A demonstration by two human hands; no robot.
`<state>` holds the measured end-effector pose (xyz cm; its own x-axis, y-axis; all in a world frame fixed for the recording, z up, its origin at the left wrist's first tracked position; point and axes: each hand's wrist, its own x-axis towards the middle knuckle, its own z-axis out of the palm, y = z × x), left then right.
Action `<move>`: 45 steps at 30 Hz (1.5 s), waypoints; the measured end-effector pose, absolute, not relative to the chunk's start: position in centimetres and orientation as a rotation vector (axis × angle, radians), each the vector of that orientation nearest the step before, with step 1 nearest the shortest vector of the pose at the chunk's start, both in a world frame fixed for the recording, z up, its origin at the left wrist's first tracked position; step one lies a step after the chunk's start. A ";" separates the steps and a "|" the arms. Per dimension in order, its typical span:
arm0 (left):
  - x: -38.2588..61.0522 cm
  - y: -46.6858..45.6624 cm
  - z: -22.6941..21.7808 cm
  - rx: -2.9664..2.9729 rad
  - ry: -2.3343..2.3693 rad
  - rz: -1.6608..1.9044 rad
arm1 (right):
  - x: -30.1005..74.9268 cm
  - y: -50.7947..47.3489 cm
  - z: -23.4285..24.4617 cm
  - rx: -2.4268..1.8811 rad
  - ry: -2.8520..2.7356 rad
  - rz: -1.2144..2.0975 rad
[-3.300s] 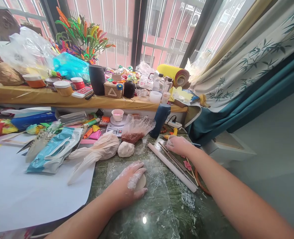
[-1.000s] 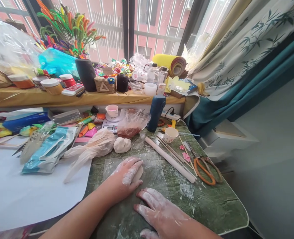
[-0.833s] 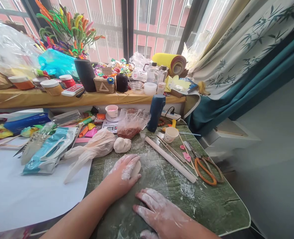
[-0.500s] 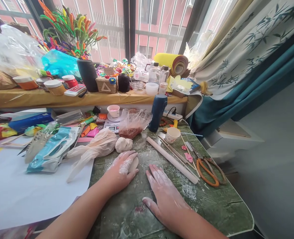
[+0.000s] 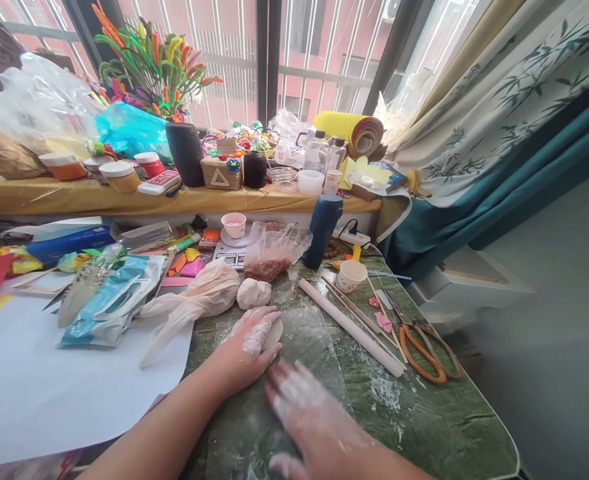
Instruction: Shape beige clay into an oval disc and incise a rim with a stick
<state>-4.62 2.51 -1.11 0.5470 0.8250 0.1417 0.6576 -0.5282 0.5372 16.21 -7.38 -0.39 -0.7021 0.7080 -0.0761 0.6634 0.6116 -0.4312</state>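
Note:
My left hand (image 5: 252, 347) is curved over a flat, pale piece of dough (image 5: 273, 335), with the fingers along its left side and the thumb below it. Part of the piece is hidden under the palm. White powder coats the backs of both hands. Just to the right and nearer to me, my right hand (image 5: 304, 407) has its fingers stretched out low over the table, blurred by motion and holding nothing. Beyond my left fingers lies a larger white lump of dough (image 5: 253, 293). A clear plastic sheet (image 5: 319, 333) covers the tabletop under the hands.
A pale rolling pin (image 5: 352, 327), thin sticks and orange-handled scissors (image 5: 424, 350) lie at the right. Behind stand a paper cup (image 5: 350, 275), a dark blue bottle (image 5: 322, 230), a bag of brown material (image 5: 269, 260) and a scale (image 5: 232, 257). White paper (image 5: 99, 393) covers the left side.
My right hand has moved left, closer to my left hand. My left hand stays over the dough piece. The whole view has shifted slightly.

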 end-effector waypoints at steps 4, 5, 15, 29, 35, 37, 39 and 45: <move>-4.6 2.6 -0.9 2.354 1.194 0.554 | 18.7 -6.4 0.0 -1.083 -2.664 0.481; -4.6 2.7 -0.9 2.353 1.189 0.550 | 20.0 -5.0 0.7 -1.257 -2.539 0.351; -5.1 2.7 -0.7 2.329 1.155 0.546 | 27.9 9.1 5.6 -2.114 -2.330 0.107; -5.0 2.6 0.1 2.072 1.203 0.589 | 24.6 3.3 5.2 -1.685 -2.275 -0.057; -4.9 2.6 -0.2 2.069 1.201 0.636 | 13.0 -7.4 -1.6 -1.187 -2.685 0.360; -4.9 2.6 -0.2 2.076 1.206 0.631 | 11.1 -8.5 -2.3 -0.869 -2.800 0.496; -4.9 2.6 -0.1 2.075 1.208 0.623 | 11.4 -8.2 -1.7 -0.866 -2.769 0.582; -4.9 2.6 -0.1 2.067 1.218 0.635 | 16.5 -6.3 -0.4 -1.622 -2.398 0.589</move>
